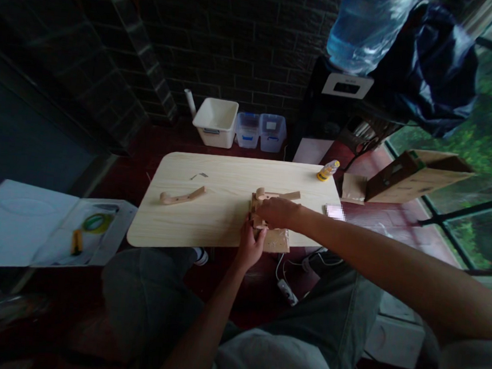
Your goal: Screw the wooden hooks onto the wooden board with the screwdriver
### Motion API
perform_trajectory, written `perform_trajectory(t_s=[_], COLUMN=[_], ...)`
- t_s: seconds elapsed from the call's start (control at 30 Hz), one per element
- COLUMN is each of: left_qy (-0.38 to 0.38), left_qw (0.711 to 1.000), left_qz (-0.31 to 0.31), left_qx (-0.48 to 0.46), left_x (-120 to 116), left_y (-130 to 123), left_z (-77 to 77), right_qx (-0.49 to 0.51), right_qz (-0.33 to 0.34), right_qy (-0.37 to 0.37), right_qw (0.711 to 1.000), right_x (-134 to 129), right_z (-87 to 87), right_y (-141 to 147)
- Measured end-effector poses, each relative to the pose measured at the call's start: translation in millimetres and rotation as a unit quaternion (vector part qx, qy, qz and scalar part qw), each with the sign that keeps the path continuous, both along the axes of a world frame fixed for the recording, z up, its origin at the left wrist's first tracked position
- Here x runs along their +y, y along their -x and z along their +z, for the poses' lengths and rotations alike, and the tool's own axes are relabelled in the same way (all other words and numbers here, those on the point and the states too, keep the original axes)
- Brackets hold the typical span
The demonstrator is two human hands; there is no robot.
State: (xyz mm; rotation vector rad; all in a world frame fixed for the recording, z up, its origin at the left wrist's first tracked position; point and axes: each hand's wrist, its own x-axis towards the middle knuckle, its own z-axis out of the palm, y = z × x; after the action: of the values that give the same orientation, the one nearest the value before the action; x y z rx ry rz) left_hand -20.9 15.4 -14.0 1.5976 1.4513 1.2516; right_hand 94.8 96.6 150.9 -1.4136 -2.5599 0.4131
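Note:
My left hand [251, 247] is closed around the near side of a small wooden assembly [254, 199] at the table's front edge. Reaching across from the right, my right hand [278, 211] lies over the top of that assembly with curled fingers; what they pinch is hidden. Just beyond the knuckles is a curved wooden piece [290, 195] with a rounded end. Under my hands a flat brown board [277, 242], with clear plastic on it, juts past the table edge. A second curved wooden piece [183, 196] lies apart on the left.
The light wooden table [229, 174] carries a yellow-capped bottle [328, 170] and small dark bits [199, 176]. Beyond it stand a white bin [216, 123], clear boxes [259, 133] and a water dispenser [344, 90]. An open white case [73, 232] is left, a cardboard box [414, 179] right.

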Motion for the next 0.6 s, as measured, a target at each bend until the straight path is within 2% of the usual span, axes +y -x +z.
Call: perform_trajectory(t_s=[0.03, 0.1, 0.17, 0.37, 0.6], left_qy=[-0.004, -0.015, -0.025, -0.042, -0.030], left_qw=[1.000, 1.000, 1.000, 0.999, 0.999], left_qz=[-0.002, -0.007, -0.007, -0.006, -0.011], left_qx=[0.000, 0.002, 0.003, 0.004, 0.015], left_x=[0.1, 0.4, 1.0, 2.1, 1.1], left_y=[0.2, 0.8, 1.3, 2.2, 4.7], left_z=[-0.3, -1.1, -2.2, -6.3, -7.4], right_qx=[-0.070, -0.203, -0.268, -0.307, -0.287], right_qz=[0.043, 0.118, 0.143, 0.160, 0.131], right_qy=[0.013, 0.023, 0.024, 0.015, 0.044], right_qw=[0.997, 0.972, 0.953, 0.938, 0.948], right_x=[-0.8, -3.2, -6.1, -10.2, -14.8], right_z=[6.3, 19.3, 30.4, 43.6, 51.3], right_y=[0.6, 1.7, 2.6, 4.4, 5.8])
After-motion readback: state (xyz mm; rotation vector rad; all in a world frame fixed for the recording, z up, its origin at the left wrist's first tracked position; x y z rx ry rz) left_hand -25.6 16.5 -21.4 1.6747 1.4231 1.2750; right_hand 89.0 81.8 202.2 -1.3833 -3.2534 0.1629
